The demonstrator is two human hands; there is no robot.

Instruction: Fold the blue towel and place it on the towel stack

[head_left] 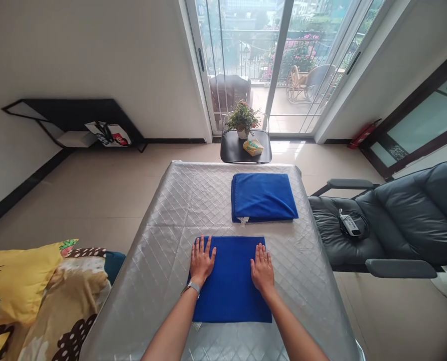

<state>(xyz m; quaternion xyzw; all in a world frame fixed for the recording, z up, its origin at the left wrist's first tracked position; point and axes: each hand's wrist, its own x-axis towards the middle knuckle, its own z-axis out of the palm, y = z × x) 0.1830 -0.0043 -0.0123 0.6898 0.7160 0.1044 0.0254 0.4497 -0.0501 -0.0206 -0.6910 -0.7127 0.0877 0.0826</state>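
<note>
A blue cloth (233,286), folded into a flat square, lies on the silver quilted tablecloth (170,281) in front of me. My left hand (202,259) rests flat on its left side near the far corner, fingers stretched out and somewhat apart. On the right edge lies my right hand (262,267), palm down with the fingers extended. Neither hand grips anything. Farther off, toward the right of the table, sits a second folded blue cloth (264,197), thicker, with a white tag at its near left corner. Another small white tag peeks out under the near cloth.
Beyond the table, a black folding chair (229,150) holds a potted plant (243,119) and a yellow tissue pack (253,147). At right stands a grey armchair (400,215) with a power strip (350,224) on it. A yellow pillow (20,281) lies at left.
</note>
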